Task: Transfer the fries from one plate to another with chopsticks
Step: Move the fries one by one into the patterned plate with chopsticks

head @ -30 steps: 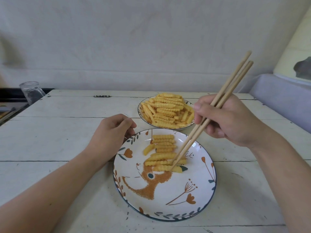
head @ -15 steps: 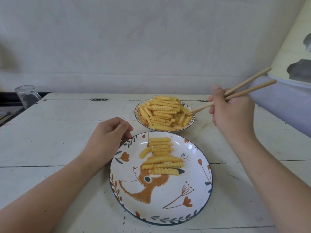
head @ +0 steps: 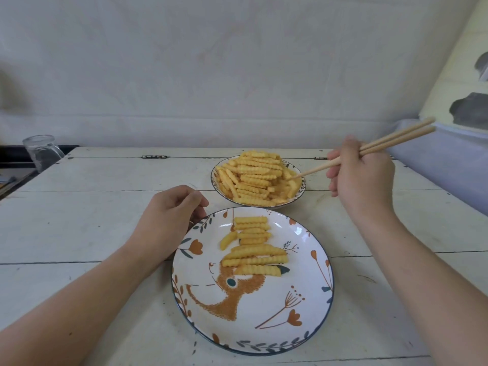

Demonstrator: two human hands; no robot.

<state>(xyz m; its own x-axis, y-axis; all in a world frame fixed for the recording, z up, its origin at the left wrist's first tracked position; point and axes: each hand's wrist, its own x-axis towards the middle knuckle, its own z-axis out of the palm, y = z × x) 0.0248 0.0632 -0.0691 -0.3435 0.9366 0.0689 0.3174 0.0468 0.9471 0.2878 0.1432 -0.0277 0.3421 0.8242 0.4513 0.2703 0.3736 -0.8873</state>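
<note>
A small far plate (head: 301, 192) holds a heap of crinkle-cut fries (head: 254, 177). In front of it a large plate painted with a fox and flowers (head: 311, 307) carries several fries (head: 252, 244) laid in a rough row on its far half. My right hand (head: 360, 180) grips a pair of wooden chopsticks (head: 390, 140); their tips touch the right side of the heap and hold no fry. My left hand (head: 169, 220) rests loosely curled on the table, fingers against the large plate's far left rim.
The white plank table (head: 79, 220) runs to a pale wall. A clear glass mug (head: 42, 151) stands at the far left corner beside a dark surface. A lavender-covered ledge (head: 449, 165) borders the table on the right.
My right hand has carried the chopsticks from the fries on the large plate up and right to the heap on the far plate. The left hand has stayed put.
</note>
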